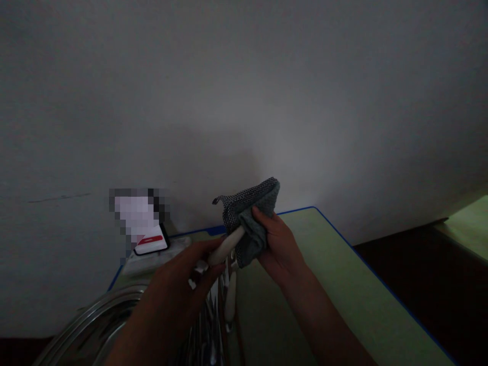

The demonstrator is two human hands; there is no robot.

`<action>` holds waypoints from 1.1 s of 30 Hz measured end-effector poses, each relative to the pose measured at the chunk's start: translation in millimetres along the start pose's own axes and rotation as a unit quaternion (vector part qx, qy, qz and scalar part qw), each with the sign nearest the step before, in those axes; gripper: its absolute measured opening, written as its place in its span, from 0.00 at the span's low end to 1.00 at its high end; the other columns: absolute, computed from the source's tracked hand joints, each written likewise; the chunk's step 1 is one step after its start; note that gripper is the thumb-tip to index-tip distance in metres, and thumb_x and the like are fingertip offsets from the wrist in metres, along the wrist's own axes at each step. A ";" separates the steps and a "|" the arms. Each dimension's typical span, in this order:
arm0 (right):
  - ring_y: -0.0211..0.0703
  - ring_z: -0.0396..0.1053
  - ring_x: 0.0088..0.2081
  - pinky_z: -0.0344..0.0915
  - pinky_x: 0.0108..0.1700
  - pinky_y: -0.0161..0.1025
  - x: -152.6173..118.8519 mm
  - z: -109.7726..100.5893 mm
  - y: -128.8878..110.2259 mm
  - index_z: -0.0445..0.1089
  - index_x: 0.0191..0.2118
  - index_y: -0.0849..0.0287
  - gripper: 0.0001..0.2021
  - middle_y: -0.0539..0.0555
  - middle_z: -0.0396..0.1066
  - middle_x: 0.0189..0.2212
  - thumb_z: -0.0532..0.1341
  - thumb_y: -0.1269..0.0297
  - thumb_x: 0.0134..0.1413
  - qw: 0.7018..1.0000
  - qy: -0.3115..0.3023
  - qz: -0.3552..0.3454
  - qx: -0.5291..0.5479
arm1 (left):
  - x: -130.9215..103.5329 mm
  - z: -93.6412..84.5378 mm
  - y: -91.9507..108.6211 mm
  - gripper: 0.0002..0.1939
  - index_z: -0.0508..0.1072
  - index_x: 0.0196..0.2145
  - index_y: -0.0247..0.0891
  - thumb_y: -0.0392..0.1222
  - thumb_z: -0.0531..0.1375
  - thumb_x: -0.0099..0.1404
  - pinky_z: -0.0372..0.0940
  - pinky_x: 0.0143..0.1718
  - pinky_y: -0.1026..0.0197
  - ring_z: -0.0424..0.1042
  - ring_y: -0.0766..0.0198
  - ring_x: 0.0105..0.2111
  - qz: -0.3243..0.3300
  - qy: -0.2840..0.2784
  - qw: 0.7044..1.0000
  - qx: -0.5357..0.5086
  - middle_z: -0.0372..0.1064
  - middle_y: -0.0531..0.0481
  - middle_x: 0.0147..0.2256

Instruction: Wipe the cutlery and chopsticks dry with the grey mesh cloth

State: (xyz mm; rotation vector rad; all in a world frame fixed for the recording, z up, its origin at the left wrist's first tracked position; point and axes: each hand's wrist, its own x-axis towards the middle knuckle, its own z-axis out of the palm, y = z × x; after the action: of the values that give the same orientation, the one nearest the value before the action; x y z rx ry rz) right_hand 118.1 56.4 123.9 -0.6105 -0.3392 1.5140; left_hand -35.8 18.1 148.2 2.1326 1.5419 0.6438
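Note:
My left hand (190,274) is closed on a white-handled utensil (227,245); a bit of shiny metal shows by my fingers, but its kind is hidden. A folded grey-green cloth (253,229) with a black-and-white speckled side and a small hanging loop covers the utensil's far end. My right hand (278,239) grips this cloth, thumb on top, around that end. Below my left hand, several metal utensils (209,325) lie in a bunch on the table. Among them is another piece with a white handle (231,300).
A light green table (305,254) with a blue edge stands against a grey wall (267,101). At the left, a phone (152,244) leans upright by a pale packet (143,264). A round shiny metal basin (95,305) sits at the lower left. The scene is dim.

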 end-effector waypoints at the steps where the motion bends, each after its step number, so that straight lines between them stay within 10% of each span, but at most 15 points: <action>1: 0.36 0.71 0.26 0.69 0.34 0.35 1.9 -0.4 1.7 0.68 0.34 0.60 0.04 0.49 0.74 0.27 0.58 0.71 0.49 1.000 0.006 0.008 0.002 | -0.2 1.5 -1.7 0.15 0.68 0.45 0.44 0.46 0.55 0.60 0.68 0.30 0.60 0.73 0.60 0.30 0.006 -0.005 1.000 0.011 0.74 0.51 0.37; 6: 0.36 0.69 0.23 0.68 0.34 0.36 8.4 0.3 7.4 0.69 0.30 0.61 0.10 0.49 0.73 0.21 0.53 0.67 0.57 0.990 0.070 0.095 0.078 | -2.5 11.0 -3.2 0.16 0.68 0.45 0.45 0.43 0.58 0.58 0.67 0.29 0.61 0.73 0.62 0.27 0.041 -0.057 0.996 0.049 0.74 0.54 0.35; 17: 0.34 0.69 0.23 0.66 0.30 0.31 5.3 2.0 19.3 0.71 0.24 0.60 0.21 0.51 0.73 0.20 0.48 0.57 0.59 0.974 0.016 0.195 0.113 | -8.3 9.2 5.1 0.16 0.66 0.46 0.49 0.38 0.59 0.59 0.66 0.31 0.68 0.72 0.67 0.33 0.214 0.031 0.976 0.025 0.72 0.56 0.38; 23: 0.44 0.71 0.37 0.66 0.41 0.42 -2.3 1.4 2.5 0.73 0.34 0.56 0.18 0.51 0.75 0.31 0.49 0.54 0.55 0.991 -0.083 0.066 0.081 | -12.8 -2.8 8.3 0.10 0.66 0.41 0.45 0.38 0.56 0.60 0.63 0.22 0.68 0.68 0.70 0.22 0.142 0.143 0.978 0.046 0.69 0.58 0.28; 33: 0.41 0.71 0.34 0.66 0.38 0.39 -13.8 5.0 8.5 0.70 0.36 0.58 0.14 0.51 0.74 0.33 0.61 0.54 0.46 0.998 -0.031 -0.026 -0.037 | -20.2 5.1 14.1 0.17 0.65 0.45 0.50 0.38 0.60 0.58 0.66 0.28 0.71 0.72 0.69 0.30 0.223 0.037 0.974 0.023 0.73 0.58 0.36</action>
State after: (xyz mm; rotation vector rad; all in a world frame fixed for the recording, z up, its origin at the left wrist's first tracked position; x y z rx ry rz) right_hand 107.6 43.2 125.4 -0.6108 -0.4571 1.4775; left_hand -27.7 -5.7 150.0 2.5421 1.1193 0.8463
